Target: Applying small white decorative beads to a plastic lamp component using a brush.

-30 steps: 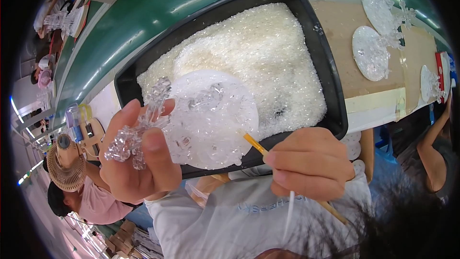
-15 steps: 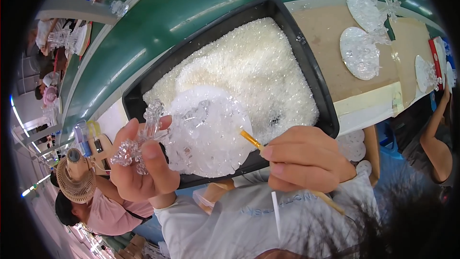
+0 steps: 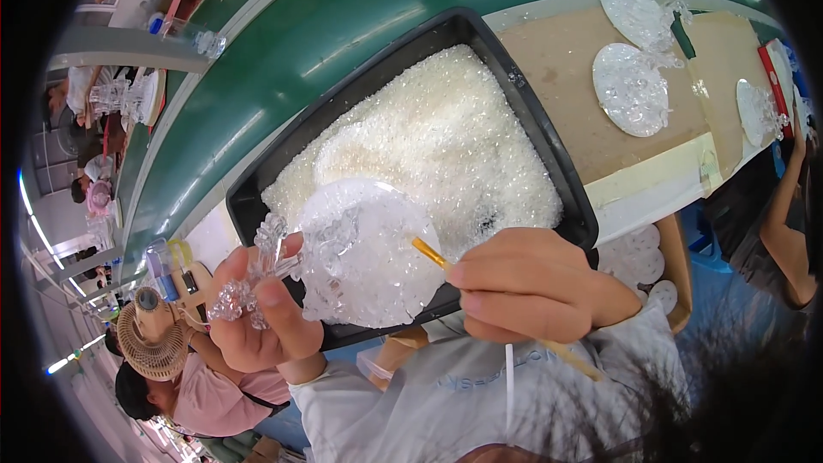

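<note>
Gripping a clear crystal ornament (image 3: pixel 343 257) low in the frame, the left hand (image 3: pixel 257 326) closes its thumb and fingers around the ornament's knobbly stem at lower left, so the round frosted disc of the piece stands up toward the centre, just over the near edge of the black tray (image 3: pixel 549 163). Right of centre, the right hand (image 3: pixel 531 287) is curled tight, pinching a thin yellow stick (image 3: pixel 429 253) between thumb and forefinger; the stick's tip touches the right side of the disc, and its other end pokes out below the hand toward the lower right. Both forearms come up from the lower edge in pale grey sleeves.

Behind the hands, the tray fills the middle of the frame and is heaped with small clear beads (image 3: pixel 437 137), with a bare dark patch near its right corner. It rests across the pale desk (image 3: pixel 566 69) and a green belt (image 3: pixel 326 43) that runs along the upper left. Farther off, at upper right, more finished round ornaments (image 3: pixel 630 90) lie flat on the desk. At lower left, another person in a pink top (image 3: pixel 219 399) sits beside a small fan (image 3: pixel 150 343).
</note>
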Motion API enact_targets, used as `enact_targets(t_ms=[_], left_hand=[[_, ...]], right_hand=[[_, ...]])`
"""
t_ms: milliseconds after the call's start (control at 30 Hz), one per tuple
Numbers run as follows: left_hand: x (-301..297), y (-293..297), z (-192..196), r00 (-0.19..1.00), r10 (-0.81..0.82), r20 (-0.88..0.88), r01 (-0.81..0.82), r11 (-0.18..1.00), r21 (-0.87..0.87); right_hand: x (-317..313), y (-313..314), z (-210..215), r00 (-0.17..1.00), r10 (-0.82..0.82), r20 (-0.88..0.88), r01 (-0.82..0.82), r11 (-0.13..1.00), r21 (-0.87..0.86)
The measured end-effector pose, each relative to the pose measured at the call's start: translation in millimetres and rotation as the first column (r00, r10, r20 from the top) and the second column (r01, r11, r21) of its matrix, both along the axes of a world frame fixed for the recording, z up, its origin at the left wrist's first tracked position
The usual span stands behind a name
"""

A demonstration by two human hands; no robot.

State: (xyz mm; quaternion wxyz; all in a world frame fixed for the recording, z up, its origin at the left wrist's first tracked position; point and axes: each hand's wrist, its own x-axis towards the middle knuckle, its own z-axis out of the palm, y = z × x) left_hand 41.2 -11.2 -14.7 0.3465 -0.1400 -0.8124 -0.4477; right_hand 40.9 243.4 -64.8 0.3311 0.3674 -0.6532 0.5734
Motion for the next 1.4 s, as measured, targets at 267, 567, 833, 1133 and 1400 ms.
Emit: enact_targets(t_ms=[267, 567, 833, 1133, 1400], left_hand=[[6, 0, 1, 1.0, -0.005, 0.024, 0.006, 0.998, -0.063], [3, -19, 23, 0.966, -0.246, 0.083, 0.258, 0.884, -0.391], [-7, -32, 24, 0.905, -0.418, 0.076, 0.405, 0.796, -0.45], [-6, -24, 46, 0.865, -0.492, 0.098, 0.448, 0.67, -0.592], [-14, -25, 42, 0.822, -0.566, 0.067, 0.494, 0.649, -0.578]], right_hand=[[-4, -7, 0, 0.997, -0.06, -0.038, 0.054, 0.988, -0.146], [0, 2, -3, 0.998, 0.055, 0.038, -0.05, 0.991, -0.122], [0, 1, -1, 0.996, 0.089, -0.008, -0.089, 0.98, -0.176], [3, 4, 3, 0.99, 0.141, -0.009, -0.14, 0.974, -0.18], [-3, 17, 3, 0.957, 0.288, 0.027, -0.281, 0.948, -0.147]])
